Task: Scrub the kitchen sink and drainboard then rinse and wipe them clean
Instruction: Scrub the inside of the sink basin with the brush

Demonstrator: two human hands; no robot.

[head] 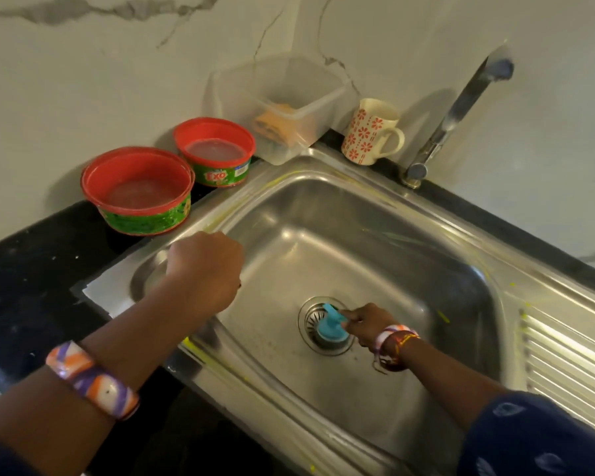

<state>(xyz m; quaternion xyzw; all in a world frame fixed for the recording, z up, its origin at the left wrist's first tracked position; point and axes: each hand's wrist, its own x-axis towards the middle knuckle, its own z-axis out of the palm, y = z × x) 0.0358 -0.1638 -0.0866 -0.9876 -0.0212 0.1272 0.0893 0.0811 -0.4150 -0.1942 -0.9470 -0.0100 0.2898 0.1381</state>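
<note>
Stainless sink [375,214]: basin bare apart from the drain; near rim cut off by frame bottom. Ribbed drainboard [571,365]: right, cropped at frame edge. Tap [461,108]: spout tip blurred. Left hand [205,269]: curled over the far-left rim; whether it holds anything cannot be told. Right hand [364,322]: pinches blue drain stopper [330,326], fingertips hidden.
</note>
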